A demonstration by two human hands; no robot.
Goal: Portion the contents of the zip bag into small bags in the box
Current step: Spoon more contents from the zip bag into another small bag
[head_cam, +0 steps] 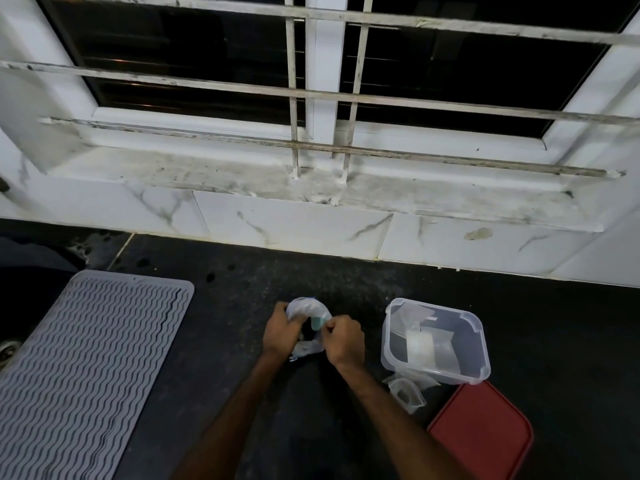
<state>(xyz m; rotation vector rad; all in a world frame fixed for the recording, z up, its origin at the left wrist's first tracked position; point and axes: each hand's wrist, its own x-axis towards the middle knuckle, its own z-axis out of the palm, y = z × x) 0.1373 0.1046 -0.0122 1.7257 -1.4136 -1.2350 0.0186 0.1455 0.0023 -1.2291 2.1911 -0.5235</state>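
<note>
Left hand (280, 332): fingers curled tight round the left side of the zip bag, bunching the plastic, with the back of the hand facing up.
Right hand (343, 341): fingers curled in and clamped on the bag's right edge. The two hands are near each other, with the bag between them.
Zip bag (306, 306): clear and crumpled, held by both hands over the counter. Its top arches above the knuckles and a tail of plastic hangs below, between the wrists.
Teal patch (317, 323): a pale green-blue shape at the bag's right side, just beside the right hand's fingers. It may be a label or the contents; the blur does not let me tell.
Box (479, 358): clear and open, standing on the counter to the right of the right hand, near it but apart.
Small bags (427, 344): several flat clear ones lying inside the box.
Loose bags (406, 393): a couple more clear ones on the counter at the box's near left corner.
Lid (481, 436): red, flat on the counter just in front of the box.
Mat (86, 358): grey with wavy ribs, on the left of the counter, well apart from the hands.
Counter (225, 323): dark and speckled.
Sill (242, 174): white and grimy, behind the counter under a barred window.
</note>
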